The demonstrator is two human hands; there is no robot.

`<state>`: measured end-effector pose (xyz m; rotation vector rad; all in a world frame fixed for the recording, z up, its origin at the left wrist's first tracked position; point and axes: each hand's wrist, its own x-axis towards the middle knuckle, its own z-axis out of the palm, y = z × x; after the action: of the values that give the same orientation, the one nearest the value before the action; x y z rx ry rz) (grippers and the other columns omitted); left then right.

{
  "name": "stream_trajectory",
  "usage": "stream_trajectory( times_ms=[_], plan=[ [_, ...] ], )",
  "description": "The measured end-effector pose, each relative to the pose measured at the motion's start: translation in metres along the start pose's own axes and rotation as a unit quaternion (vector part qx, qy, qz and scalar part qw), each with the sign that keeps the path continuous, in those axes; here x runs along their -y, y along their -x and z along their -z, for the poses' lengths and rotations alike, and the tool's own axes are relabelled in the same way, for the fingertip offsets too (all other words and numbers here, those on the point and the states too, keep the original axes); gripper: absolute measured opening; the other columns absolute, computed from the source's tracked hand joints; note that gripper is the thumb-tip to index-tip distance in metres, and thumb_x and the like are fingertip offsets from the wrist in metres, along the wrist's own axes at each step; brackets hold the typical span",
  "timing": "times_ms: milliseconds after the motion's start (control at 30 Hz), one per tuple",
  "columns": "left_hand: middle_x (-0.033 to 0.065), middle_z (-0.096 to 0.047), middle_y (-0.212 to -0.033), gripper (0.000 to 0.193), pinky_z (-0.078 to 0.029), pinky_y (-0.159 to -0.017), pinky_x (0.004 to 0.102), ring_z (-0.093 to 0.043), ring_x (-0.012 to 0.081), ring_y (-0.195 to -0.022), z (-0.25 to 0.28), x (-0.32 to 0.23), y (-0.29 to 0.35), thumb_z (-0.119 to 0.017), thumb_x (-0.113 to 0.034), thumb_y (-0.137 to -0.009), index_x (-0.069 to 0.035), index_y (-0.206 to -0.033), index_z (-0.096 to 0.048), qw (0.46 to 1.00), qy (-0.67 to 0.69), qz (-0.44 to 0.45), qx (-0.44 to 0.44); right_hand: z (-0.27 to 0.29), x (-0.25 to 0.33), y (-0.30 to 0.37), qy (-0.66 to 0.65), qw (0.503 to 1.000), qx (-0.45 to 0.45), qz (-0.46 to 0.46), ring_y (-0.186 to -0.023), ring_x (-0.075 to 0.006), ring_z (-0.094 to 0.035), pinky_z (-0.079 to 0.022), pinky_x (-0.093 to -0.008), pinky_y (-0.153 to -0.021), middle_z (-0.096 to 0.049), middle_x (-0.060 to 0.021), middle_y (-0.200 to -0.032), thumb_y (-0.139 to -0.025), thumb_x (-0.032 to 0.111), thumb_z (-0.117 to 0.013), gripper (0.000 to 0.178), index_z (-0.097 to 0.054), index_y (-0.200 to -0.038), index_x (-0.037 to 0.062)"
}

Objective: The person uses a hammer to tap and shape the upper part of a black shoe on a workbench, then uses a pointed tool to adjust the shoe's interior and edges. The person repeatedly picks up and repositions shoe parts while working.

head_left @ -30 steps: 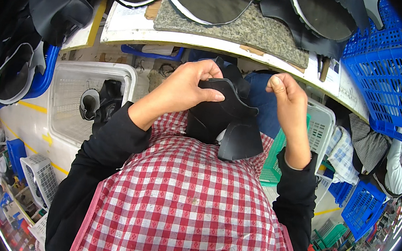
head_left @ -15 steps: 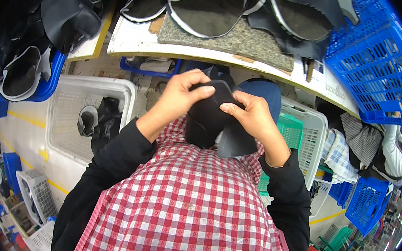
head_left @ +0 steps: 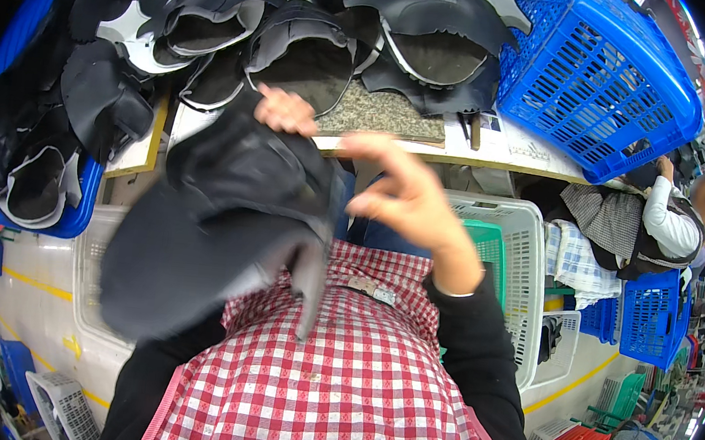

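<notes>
A large black boot upper (head_left: 224, 233) with a pale lining hangs in front of my apron, blurred by motion. My left hand (head_left: 285, 113) is closed on its far edge; the piece covers most of my left forearm. To the right of it, my right hand (head_left: 410, 196) is off the upper, fingers apart and holding nothing. Beyond my hands, several black uppers with pale linings, one of them a wide-mouthed upper (head_left: 303, 67), lie on the bench. A grey speckled slab (head_left: 396, 116) rests at the bench's near edge, with a dark-handled tool (head_left: 473, 132) beside it.
A blue crate (head_left: 595, 82) stands tilted at the bench's right end. Another blue crate (head_left: 80, 223) at left holds more uppers. White crates (head_left: 524, 287) flank me below the bench, one with a green basket (head_left: 486, 246). A person (head_left: 676, 213) works at far right.
My left hand has swung the upper up and left, toward the bench. My right hand has let go of it and opened. The view has shifted, showing more of the bench.
</notes>
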<state>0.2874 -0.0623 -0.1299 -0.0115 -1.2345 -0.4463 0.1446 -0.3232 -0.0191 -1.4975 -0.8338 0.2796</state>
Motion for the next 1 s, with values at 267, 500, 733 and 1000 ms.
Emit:
stream_trajectory(
  times_ms=[267, 500, 733, 1000],
  plan=[
    [0.0189, -0.060, -0.136, 0.056, -0.043, -0.113, 0.0414, -0.055, 0.0265, -0.130, -0.109, -0.003, 0.065, -0.058, -0.038, -0.105, 0.002, -0.144, -0.048, 0.765, -0.341, 0.179, -0.516, 0.034, -0.020, 0.019, -0.031, 0.997, 0.076, -0.002, -0.089, -0.0149, -0.060, -0.048, -0.0303, -0.077, -0.062, -0.0029, -0.096, -0.080, 0.009, -0.088, 0.031, -0.065, -0.100, 0.0027],
    [0.0137, -0.063, -0.135, 0.053, -0.042, -0.113, 0.0412, -0.058, 0.0272, -0.130, -0.160, -0.017, 0.005, -0.076, -0.029, -0.089, -0.001, -0.133, -0.064, 0.723, -0.534, 0.342, -0.274, 0.083, -0.026, 0.074, -0.076, 0.986, -0.047, -0.140, -0.088, -0.0131, -0.056, -0.047, -0.0276, -0.079, -0.056, -0.0018, -0.099, -0.081, 0.014, -0.088, 0.029, -0.067, -0.099, 0.0054],
    [0.0136, -0.067, -0.120, 0.045, -0.049, -0.100, 0.0407, -0.064, 0.0304, -0.114, -0.151, 0.047, -0.044, -0.082, -0.014, -0.082, -0.002, -0.124, -0.068, 0.724, -0.596, 0.337, -0.085, 0.056, -0.010, 0.050, 0.016, 0.987, 0.026, -0.157, -0.088, -0.0108, -0.059, -0.049, -0.0259, -0.079, -0.059, -0.0011, -0.097, -0.080, 0.008, -0.086, 0.024, -0.070, -0.098, 0.0039],
    [0.0102, -0.070, -0.101, 0.027, -0.052, -0.083, 0.0370, -0.067, 0.0263, -0.092, -0.150, 0.052, -0.050, -0.077, -0.017, -0.089, -0.001, -0.110, -0.070, 0.749, -0.583, 0.309, -0.050, 0.041, -0.002, 0.027, 0.053, 0.984, 0.122, -0.116, -0.091, -0.0153, -0.060, -0.050, -0.0283, -0.081, -0.062, -0.0026, -0.096, -0.081, 0.007, -0.085, 0.020, -0.071, -0.095, 0.0046]
  ],
)
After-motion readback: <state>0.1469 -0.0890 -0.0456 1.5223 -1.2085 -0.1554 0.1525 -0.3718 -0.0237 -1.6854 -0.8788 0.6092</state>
